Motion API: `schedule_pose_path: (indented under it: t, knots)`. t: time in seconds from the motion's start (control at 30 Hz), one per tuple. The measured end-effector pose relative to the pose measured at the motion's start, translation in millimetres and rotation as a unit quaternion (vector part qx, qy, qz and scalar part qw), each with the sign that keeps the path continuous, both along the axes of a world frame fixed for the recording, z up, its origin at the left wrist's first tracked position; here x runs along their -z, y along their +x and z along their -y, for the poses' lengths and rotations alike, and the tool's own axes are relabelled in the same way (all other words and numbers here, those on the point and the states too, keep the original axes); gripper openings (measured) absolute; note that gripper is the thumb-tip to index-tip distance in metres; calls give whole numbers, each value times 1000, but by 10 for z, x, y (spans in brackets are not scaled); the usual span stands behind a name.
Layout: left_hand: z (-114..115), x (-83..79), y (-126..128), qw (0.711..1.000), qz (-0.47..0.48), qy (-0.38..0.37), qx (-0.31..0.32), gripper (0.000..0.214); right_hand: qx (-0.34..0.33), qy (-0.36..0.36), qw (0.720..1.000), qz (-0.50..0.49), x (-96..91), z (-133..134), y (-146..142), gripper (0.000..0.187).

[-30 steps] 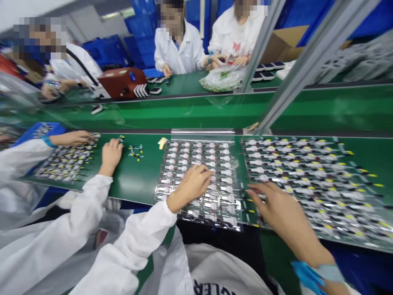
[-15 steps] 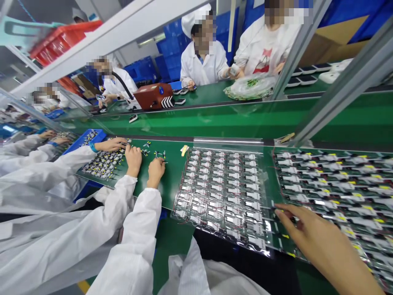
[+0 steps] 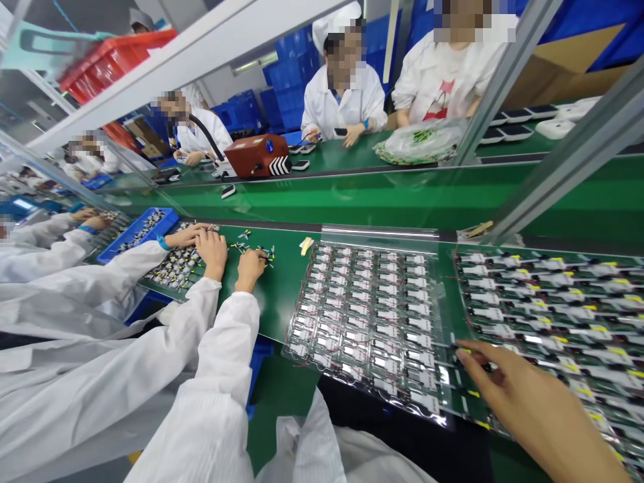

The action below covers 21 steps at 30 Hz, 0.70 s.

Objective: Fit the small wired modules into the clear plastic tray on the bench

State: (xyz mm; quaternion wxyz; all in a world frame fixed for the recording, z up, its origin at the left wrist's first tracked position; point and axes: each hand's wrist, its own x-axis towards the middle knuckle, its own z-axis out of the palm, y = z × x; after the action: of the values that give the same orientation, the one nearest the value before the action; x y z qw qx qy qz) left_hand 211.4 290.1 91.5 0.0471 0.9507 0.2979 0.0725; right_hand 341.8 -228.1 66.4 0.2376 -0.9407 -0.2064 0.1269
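Observation:
My left hand [image 3: 211,253] rests on the green conveyor board [image 3: 279,302], its fingertips at the edge of a heap of small wired modules [image 3: 176,265]. My right hand [image 3: 250,270] sits just right of it, fingertips among loose parts with yellow-tipped leads [image 3: 254,253]. Fingers hide whether either hand grips anything. To the right lies a clear blister tray [image 3: 367,315] holding rows of white-labelled modules. Both my hands are apart from it. Another hand with a bare forearm [image 3: 528,402] reaches over a larger sheet of wired modules [image 3: 548,315].
A co-worker's hand with a blue cuff [image 3: 184,235] touches the heap, beside a blue tray [image 3: 138,233]. Glass and aluminium framing [image 3: 568,168] stand beyond the board, then a second green belt [image 3: 352,191], a red-brown machine [image 3: 256,155], and two seated people.
My right hand has moved left, off the blister tray to the loose parts. My view has swung, shifting the scene to the right. The bare-armed hand has drawn back slightly.

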Motion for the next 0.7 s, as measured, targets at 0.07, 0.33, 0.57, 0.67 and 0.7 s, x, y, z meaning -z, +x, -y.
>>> schedule_pose_path:
  t: [0.07,0.33,0.57,0.67,0.7]
  knots:
    - [77,108,41,998,-16,3,-58,15,-3,5,1000,-2,18,16,2,49]
    - [683,-123,158,998,52,-5,-32,23,-11,67,996,64,-160,-34,-65,49]
    - [935,47,564,999,31,24,-11,26,-56,109,987,102,-417,-229,-139,45]
    - [768,187,625,999,25,3,-47,25,-53,112,987,106,-378,-180,-144,45]
    - [711,210,620,998,24,-5,-56,25,-50,114,986,108,-355,-155,-142,45]
